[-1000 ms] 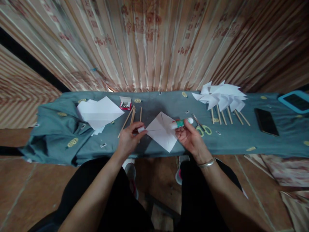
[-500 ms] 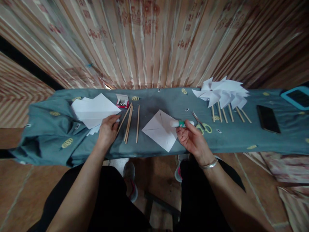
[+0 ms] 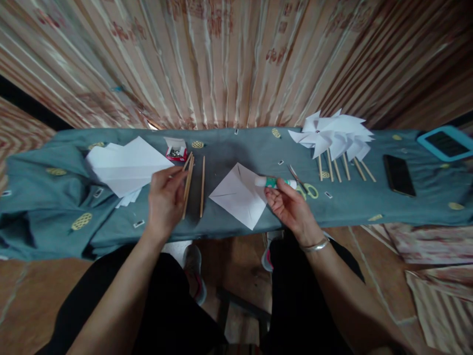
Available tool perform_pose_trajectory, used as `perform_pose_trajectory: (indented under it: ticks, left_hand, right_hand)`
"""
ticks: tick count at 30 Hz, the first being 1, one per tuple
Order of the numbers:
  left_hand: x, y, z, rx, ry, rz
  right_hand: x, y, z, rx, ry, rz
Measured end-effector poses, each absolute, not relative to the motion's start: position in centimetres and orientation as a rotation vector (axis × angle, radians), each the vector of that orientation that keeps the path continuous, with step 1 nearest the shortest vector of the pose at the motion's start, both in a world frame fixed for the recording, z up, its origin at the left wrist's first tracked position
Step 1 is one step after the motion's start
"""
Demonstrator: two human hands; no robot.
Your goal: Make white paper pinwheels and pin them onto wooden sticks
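Observation:
My right hand [image 3: 290, 204] grips a green and white glue stick [image 3: 273, 183], its white end pointing left above a white paper square [image 3: 238, 197]. The square lies turned like a diamond, with dark lines running in from its corners. My left hand [image 3: 166, 197] is closed, fingertips pinched beside the thin wooden sticks [image 3: 187, 190]; what they hold, if anything, is hidden. One wooden stick [image 3: 202, 187] lies apart, nearer the square. Behind the left hand stands an open red and white box [image 3: 176, 150] of small metal pieces. A stack of white paper [image 3: 125, 165] lies left of that hand.
Several paper pinwheels [image 3: 336, 135] on sticks lie overlapped at the back right. Scissors [image 3: 308, 191] with yellow-green handles rest just behind my right hand. Farther right are a black phone [image 3: 399, 175] and a blue-framed device [image 3: 447, 143]. A green cloth [image 3: 229, 145] covers the narrow table.
My left hand has come up higher over the cloth, its fingers beside the sticks. The right hand still holds the glue stick over the square. The whole view has shifted slightly.

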State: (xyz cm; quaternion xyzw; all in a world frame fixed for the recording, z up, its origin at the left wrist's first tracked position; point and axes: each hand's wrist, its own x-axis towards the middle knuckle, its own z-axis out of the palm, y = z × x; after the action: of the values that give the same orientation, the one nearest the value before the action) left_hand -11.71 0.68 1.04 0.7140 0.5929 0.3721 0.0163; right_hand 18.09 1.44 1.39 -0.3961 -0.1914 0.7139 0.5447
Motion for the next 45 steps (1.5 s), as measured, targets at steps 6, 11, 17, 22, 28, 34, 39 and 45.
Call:
perform_pose_trajectory:
  ticks: [6,11,17,22,28,34,39,45]
  left_hand:
    - [-3.6,-1.3,-0.8,2.387,1.264,0.819]
    - [-2.2,-1.1,-2.2,2.471,1.281,0.621]
    - [-2.4,-0.8,-2.5,2.52,1.288,0.562]
    - [-2.2,-0.9,-2.3,2.51,1.287,0.545]
    - [-2.1,-0.8,-2.3,2.489,1.3,0.533]
    - [-2.0,-0.8,-2.1,2.458,1.299,0.552]
    - [-1.9,-0.8,-2.3,2.463,1.309,0.56]
    - [-2.0,-0.8,-2.4,2.503,1.313,0.545]
  right_hand:
    - [17.5,2.0,1.8,-1.092,-0.579,1.454]
    - [16.8,2.6,1.5,-1.165,-0.663,1.378]
    - [16.7,2.9,0.5,-1.264,-0.792,1.387]
    - [16.5,2.7,-0.2,-1.305,-0.872,1.333]
    - [16.5,2.1,-0.8,-1.302,-1.119,1.26]
    - [16.5,1.7,-0.9,-1.316,-1.36,1.124]
    - [16.1,1.1,0.1,-1.388,-1.532,1.01]
    - [16.1,0.5,0.7,-1.444,-1.649,0.925]
